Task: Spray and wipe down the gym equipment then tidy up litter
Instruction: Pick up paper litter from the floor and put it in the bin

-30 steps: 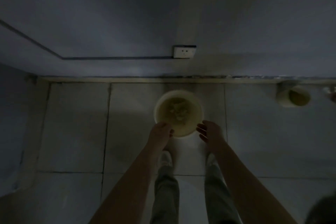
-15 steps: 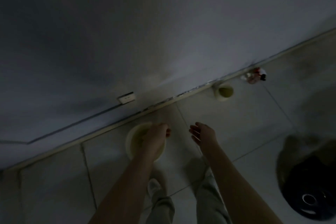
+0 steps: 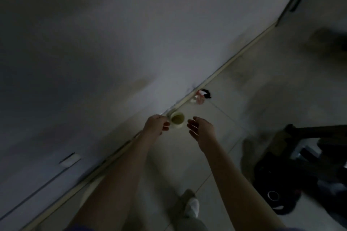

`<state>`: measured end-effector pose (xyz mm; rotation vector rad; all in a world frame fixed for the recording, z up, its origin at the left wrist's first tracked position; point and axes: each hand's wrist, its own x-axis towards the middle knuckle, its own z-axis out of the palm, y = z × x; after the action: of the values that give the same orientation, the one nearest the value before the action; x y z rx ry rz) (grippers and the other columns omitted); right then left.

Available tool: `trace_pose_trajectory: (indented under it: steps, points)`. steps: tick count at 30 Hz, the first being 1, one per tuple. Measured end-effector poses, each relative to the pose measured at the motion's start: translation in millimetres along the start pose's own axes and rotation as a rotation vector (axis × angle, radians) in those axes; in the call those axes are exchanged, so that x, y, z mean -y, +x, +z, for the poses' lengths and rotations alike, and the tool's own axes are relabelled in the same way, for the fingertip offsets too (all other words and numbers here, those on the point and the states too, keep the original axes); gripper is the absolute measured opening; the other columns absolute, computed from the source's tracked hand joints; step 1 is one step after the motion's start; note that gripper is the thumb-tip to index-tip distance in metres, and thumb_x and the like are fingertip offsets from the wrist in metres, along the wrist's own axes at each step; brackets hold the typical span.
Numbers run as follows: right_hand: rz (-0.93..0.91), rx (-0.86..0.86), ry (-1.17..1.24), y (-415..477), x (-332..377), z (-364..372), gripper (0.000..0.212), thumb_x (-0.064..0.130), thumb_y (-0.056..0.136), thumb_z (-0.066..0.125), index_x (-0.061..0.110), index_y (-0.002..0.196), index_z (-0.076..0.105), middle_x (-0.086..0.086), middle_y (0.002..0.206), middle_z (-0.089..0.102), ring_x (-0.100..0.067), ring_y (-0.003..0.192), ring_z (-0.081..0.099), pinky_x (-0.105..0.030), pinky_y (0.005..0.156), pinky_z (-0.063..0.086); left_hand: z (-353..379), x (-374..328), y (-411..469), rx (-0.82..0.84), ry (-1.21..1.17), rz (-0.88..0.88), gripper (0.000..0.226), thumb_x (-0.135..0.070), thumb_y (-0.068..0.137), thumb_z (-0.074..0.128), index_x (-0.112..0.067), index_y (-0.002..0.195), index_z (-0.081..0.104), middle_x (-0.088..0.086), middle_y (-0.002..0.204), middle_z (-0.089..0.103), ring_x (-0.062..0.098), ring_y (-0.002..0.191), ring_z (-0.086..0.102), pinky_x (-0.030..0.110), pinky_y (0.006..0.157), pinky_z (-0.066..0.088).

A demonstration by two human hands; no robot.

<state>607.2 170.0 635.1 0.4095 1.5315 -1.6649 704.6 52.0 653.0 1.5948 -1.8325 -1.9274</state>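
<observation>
What moved: the big bowl is gone from view, and both hands are now sitting by the small cup (image 3: pixel 177 120), which was off to the right before.
Where the cup is: it is standing upright on the floor (image 3: pixel 244 103), just beside the strip at the bottom of the wall (image 3: pixel 112 43), a little above the middle of the frame. Its open top is facing up.
Left hand (image 3: pixel 155 124): it is sitting just left of the cup, fingers curled in. In this dark, blurry picture I cannot tell if they are touching the rim.
Right hand (image 3: pixel 201 129): it is hanging just right of the cup, a little apart, with fingers loose and spread, holding nothing.
What matters next: the cup is lying between the two hands, and the left hand is looking nearer to it. I think that hand is getting ready to pick it up.
More litter: a crumpled wrapper (image 3: pixel 201 96) is lying up and right of the cup, by the same wall.
Other things: a dark round weight (image 3: pixel 272 197) is resting at the lower right, and a wall plug (image 3: pixel 69 159) is showing at the lower left.
</observation>
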Motion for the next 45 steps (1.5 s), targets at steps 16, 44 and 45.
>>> trace_pose_trajectory:
  steps: [16, 44, 45]
  points:
    - [-0.054, -0.355, 0.239, 111.1, 185.8, -138.5, 0.022, 0.011, 0.1, 0.042, 0.001, 0.114, 0.055, -0.013, 0.103, 0.063, -0.023, 0.095, 0.059, -0.037, 0.091, 0.046, 224.6, -182.4, 107.4, 0.363, 0.187, 0.074, 0.014, -0.017, 0.097, 0.046, -0.011, 0.105, 0.055, -0.003, 0.076, 0.06, 0.009, 0.063, 0.056, 0.022, 0.058, 0.035]
    - [-0.131, -0.774, 0.6, 393.6, 550.4, -416.4, 0.026, 0.013, 0.101, 0.041, 0.0, 0.12, 0.053, -0.016, 0.116, 0.061, -0.027, 0.104, 0.058, -0.037, 0.087, 0.044, 706.8, -494.6, 327.7, 0.793, 0.57, 0.253, 0.011, -0.004, 0.097, 0.042, -0.005, 0.096, 0.053, 0.004, 0.072, 0.054, 0.013, 0.059, 0.05, 0.008, 0.032, 0.034]
    - [-0.132, -0.791, 0.621, 402.0, 559.4, -425.6, 0.025, 0.013, 0.101, 0.041, 0.001, 0.118, 0.053, -0.016, 0.117, 0.061, -0.027, 0.104, 0.058, -0.037, 0.087, 0.044, 722.0, -502.5, 335.9, 0.8, 0.588, 0.252, 0.011, -0.004, 0.097, 0.042, -0.005, 0.095, 0.053, 0.004, 0.071, 0.053, 0.013, 0.059, 0.05, 0.008, 0.032, 0.033]
